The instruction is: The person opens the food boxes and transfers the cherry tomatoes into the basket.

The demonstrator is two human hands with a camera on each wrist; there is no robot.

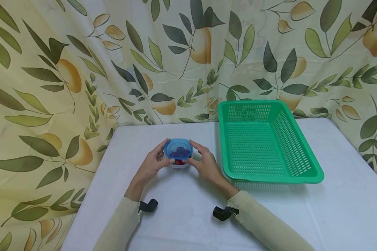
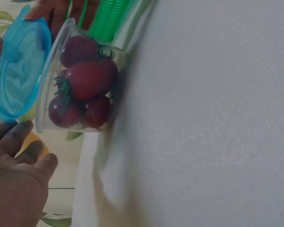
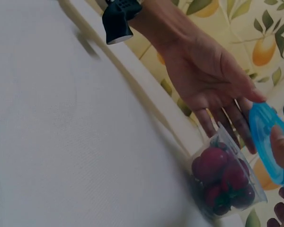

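Observation:
A translucent blue lid (image 1: 177,147) is held between both hands, just above a small clear plastic container (image 1: 178,166). Inside the container lie several red cherry tomatoes (image 2: 92,79) with green stems. My left hand (image 1: 151,162) pinches the lid's left edge, and its lower fingers (image 2: 34,150) hang beside the container in the left wrist view. On the opposite edge, my right hand (image 1: 205,163) pinches the lid between thumb and fingers. Through the left wrist view the lid appears tilted and apart from the container's rim, at least on the near side.
A green perforated plastic basket (image 1: 254,146) stands to the right on the white-covered table (image 1: 182,219). Behind the table hangs a curtain (image 1: 163,80) printed with leaves and fruit. Black wrist cameras (image 1: 148,205) sit on both sleeves.

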